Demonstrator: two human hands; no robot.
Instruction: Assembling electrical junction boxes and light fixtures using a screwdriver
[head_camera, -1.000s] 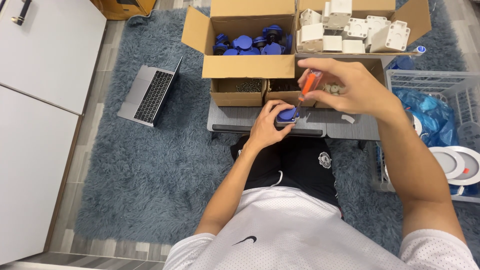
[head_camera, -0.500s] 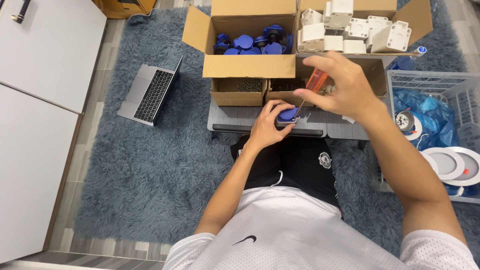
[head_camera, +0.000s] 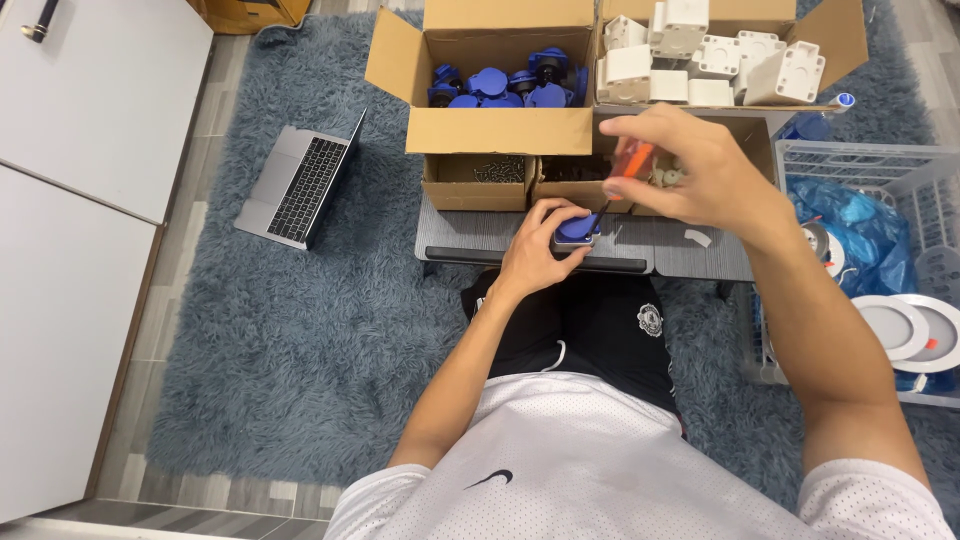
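My left hand (head_camera: 540, 248) grips a small blue round-topped part (head_camera: 576, 229) and holds it down on a low grey table (head_camera: 480, 234). My right hand (head_camera: 690, 170) is closed around an orange-handled screwdriver (head_camera: 630, 162), whose dark shaft slants down to the top of the blue part. Behind the hands stands an open cardboard box of blue parts (head_camera: 500, 82). Next to it is an open cardboard box of white plastic housings (head_camera: 710, 60).
Two small cardboard trays with screws (head_camera: 478, 180) sit under the big boxes. An open laptop (head_camera: 300, 185) lies on the blue shaggy rug (head_camera: 300, 330) at left. A white wire basket (head_camera: 880, 170) with blue plastic bags and round white lamp discs (head_camera: 905, 325) stands at right. White cabinet doors (head_camera: 70, 200) line the left.
My right hand with the screwdriver has shifted slightly and turned over the blue part. My left hand stays on the part.
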